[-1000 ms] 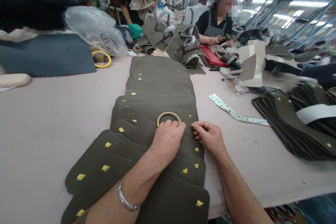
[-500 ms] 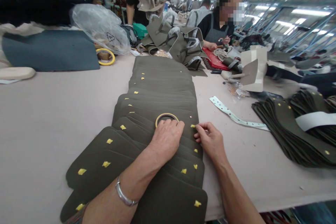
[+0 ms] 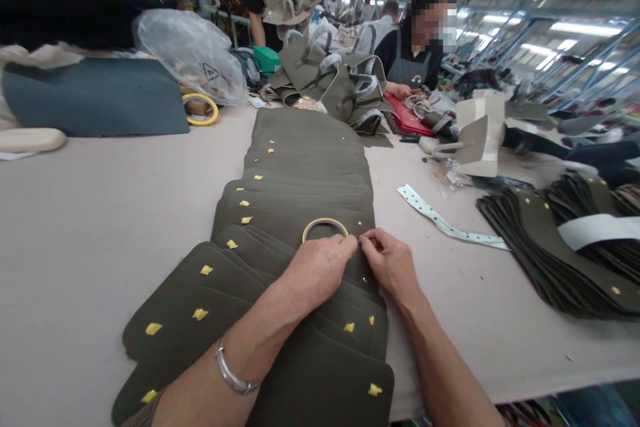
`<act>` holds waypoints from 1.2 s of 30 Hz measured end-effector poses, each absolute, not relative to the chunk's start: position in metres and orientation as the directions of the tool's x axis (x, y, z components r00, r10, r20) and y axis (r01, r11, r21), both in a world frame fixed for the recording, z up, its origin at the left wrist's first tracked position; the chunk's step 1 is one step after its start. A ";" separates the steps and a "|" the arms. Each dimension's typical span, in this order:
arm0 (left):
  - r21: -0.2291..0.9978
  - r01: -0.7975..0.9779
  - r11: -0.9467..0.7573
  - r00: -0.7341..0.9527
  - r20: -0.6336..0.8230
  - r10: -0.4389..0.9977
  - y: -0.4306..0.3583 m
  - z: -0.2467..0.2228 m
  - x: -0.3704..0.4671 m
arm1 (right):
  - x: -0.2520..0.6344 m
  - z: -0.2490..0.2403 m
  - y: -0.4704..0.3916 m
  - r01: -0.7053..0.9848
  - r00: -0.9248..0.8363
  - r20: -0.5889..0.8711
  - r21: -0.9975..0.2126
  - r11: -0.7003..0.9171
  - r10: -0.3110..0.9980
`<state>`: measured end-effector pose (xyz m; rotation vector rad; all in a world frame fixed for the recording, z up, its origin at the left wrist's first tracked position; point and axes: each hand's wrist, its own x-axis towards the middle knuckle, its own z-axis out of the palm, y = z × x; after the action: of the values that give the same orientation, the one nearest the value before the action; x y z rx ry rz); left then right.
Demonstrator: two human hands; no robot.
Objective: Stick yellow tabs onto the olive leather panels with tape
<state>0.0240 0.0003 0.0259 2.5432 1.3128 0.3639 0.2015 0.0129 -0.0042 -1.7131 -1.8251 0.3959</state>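
Yellow tape roll (image 3: 325, 221) sits in left fingers (image 3: 345, 249), rim arching beyond.

Clear plastic bag (image 3: 187, 57), blue-grey sheet (image 3: 100, 97)

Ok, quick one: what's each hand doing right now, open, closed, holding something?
Left hand: closed, holding the yellow tape roll.
Right hand: fingers pinched over the dark panels; whether they hold anything cannot be told.

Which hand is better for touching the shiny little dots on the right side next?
Probably the right hand: it's close to those gold dots, at the right edge of the dark pieces. The left hand looks less free, curled over the yellow roll.
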 end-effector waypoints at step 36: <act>0.382 0.622 -0.683 0.601 0.326 0.730 -0.008 0.025 0.030 | 0.200 0.006 -0.027 0.172 0.193 -0.151 -0.967 -0.185 0.970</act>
<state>0.0300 -0.0083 0.0253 2.6002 1.1162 0.6836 0.2000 -0.0274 0.0061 -1.5552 -1.1239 1.0992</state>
